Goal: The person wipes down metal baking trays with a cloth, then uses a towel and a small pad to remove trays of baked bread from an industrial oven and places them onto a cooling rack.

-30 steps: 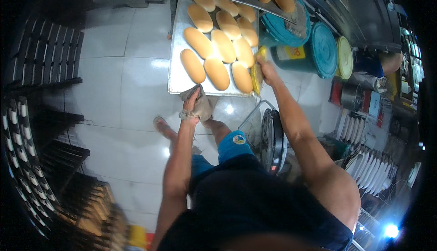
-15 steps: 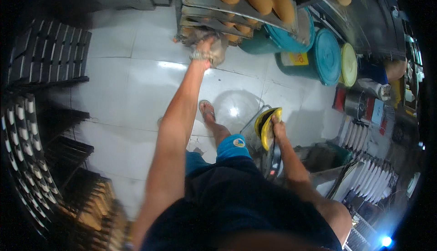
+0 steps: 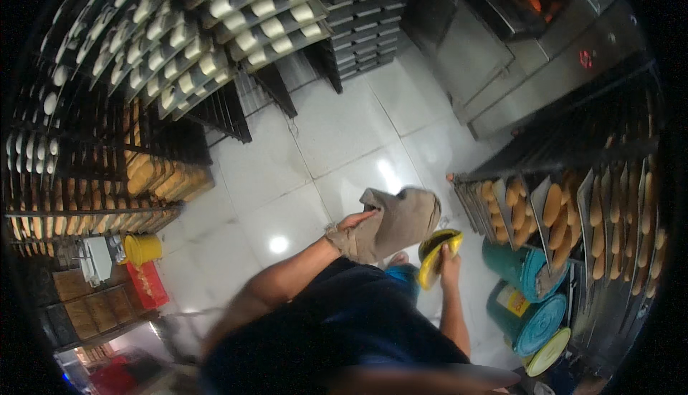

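Observation:
My left hand (image 3: 356,221) is closed on a grey-brown cloth (image 3: 405,223) that hangs in stiff folds in front of my body. In my right hand (image 3: 449,265), gripped by its edge, is a curved yellow thing with a black inside (image 3: 431,259); its exact kind I cannot make out. The far edge of the cloth comes close to the yellow thing. Most of my left fingers are hidden by the cloth.
A rack of trays with baked loaves (image 3: 553,206) stands at the right, with lidded teal bins (image 3: 534,320) below it. Ahead right is a steel oven (image 3: 494,73). Racks of pale dough pieces (image 3: 265,19) fill the upper left. A yellow bucket (image 3: 142,249) stands at left.
I have turned, so the loaf rack now lies to my right and the dough racks show ahead left. My left hand has drawn back from the rack with the cloth, nearer the yellow thing.

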Demonstrator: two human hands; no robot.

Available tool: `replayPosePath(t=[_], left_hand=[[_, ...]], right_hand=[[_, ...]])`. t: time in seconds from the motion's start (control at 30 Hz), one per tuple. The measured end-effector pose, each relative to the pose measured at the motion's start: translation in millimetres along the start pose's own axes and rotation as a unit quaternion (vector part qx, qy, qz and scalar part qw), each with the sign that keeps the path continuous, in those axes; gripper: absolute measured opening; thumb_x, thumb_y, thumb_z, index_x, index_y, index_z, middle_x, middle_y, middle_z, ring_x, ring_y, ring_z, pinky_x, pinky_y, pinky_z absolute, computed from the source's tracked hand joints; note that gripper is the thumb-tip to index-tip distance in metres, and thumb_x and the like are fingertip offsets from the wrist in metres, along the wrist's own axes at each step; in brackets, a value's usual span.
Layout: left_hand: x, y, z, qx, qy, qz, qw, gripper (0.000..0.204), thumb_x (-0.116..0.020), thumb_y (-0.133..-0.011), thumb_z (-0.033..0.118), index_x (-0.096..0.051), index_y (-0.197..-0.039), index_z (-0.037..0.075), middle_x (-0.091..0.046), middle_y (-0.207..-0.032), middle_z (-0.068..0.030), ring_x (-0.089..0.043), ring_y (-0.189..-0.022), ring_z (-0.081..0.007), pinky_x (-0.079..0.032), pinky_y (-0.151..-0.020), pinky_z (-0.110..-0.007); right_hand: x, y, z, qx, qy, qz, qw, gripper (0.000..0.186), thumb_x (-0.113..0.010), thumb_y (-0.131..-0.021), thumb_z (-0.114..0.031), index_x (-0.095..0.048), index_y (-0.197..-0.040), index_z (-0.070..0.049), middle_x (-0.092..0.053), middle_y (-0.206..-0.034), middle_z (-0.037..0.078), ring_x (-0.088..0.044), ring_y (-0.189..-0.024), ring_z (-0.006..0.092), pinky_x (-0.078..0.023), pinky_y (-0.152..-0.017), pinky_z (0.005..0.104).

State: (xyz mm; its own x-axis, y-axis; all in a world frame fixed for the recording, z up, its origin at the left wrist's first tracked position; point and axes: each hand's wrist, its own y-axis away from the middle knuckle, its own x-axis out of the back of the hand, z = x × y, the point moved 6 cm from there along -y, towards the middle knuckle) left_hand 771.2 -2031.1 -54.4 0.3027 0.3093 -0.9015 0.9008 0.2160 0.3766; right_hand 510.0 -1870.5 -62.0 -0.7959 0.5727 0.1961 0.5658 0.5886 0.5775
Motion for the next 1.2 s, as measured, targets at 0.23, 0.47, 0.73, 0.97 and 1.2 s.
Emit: replayPosePath(t=[0.23,0.47,0.73,0.97,1.2], left_hand=[[-190.7,-10.1,48.6,-0.323,-0.833,0.093,0.440,0.063,-0.064,-0.087,0.034,-0.045,-0.138,0.003,-0.054,-0.135,-0.0156,-0.052,-0.125,-0.0279,-0.042,-0.105,-0.040],[-317.8,-66.9,121.4,-0.342,-0.887,0.104,0.292,0.086,-0.083,-0.060,0.041,-0.050,-0.128,0.000,-0.068,-0.108,-0.0143,-0.065,-0.102,-0.0339,-0.051,-0.090,-0.037],[-391.6,-127.6,202.0,-0.355,-0.892,0.060,0.274,0.084,-0.082,-0.062,0.041,-0.051,-0.128,0.000,-0.067,-0.108,-0.0146,-0.065,-0.102,-0.0337,-0.051,-0.090,-0.037],[-427.8,-155.5,267.8,-0.365,-0.889,0.032,0.274,0.082,-0.081,-0.063,0.041,-0.051,-0.128,0.000,-0.067,-0.108,-0.0149,-0.065,-0.102,-0.0336,-0.051,-0.090,-0.037],[-455.4,-172.1,306.5,-0.374,-0.891,-0.022,0.258,0.080,-0.080,-0.065,0.041,-0.052,-0.127,0.000,-0.067,-0.108,-0.0153,-0.065,-0.101,-0.0334,-0.051,-0.090,-0.038]], right_hand=[[-10.1,-46.4,-194.2,0.194,0.123,-0.013,0.973,0.038,-0.064,-0.093,-0.035,-0.065,-0.107,0.001,-0.070,-0.095,0.011,-0.064,-0.087,0.0204,-0.051,-0.080,0.0358],[-1.2,-113.7,-457.9,0.411,0.102,0.164,0.891,0.032,-0.058,-0.090,-0.016,-0.059,-0.119,-0.002,-0.067,-0.104,0.014,-0.064,-0.097,0.0218,-0.050,-0.089,0.0358],[-47.8,-302.8,-621.6,0.560,0.332,0.237,0.721,0.063,-0.068,-0.079,-0.020,-0.046,-0.134,-0.001,-0.055,-0.130,0.023,-0.051,-0.121,0.0419,-0.040,-0.105,0.0470],[-97.4,-331.1,-621.8,0.505,0.522,0.247,0.641,0.077,-0.077,-0.075,-0.028,-0.043,-0.141,-0.007,-0.046,-0.143,0.018,-0.044,-0.130,0.0391,-0.037,-0.107,0.0506],[-88.7,-333.9,-647.4,0.433,0.482,0.228,0.727,0.068,-0.079,-0.071,-0.026,-0.055,-0.134,-0.016,-0.053,-0.133,0.009,-0.049,-0.121,0.0336,-0.039,-0.104,0.0504]])
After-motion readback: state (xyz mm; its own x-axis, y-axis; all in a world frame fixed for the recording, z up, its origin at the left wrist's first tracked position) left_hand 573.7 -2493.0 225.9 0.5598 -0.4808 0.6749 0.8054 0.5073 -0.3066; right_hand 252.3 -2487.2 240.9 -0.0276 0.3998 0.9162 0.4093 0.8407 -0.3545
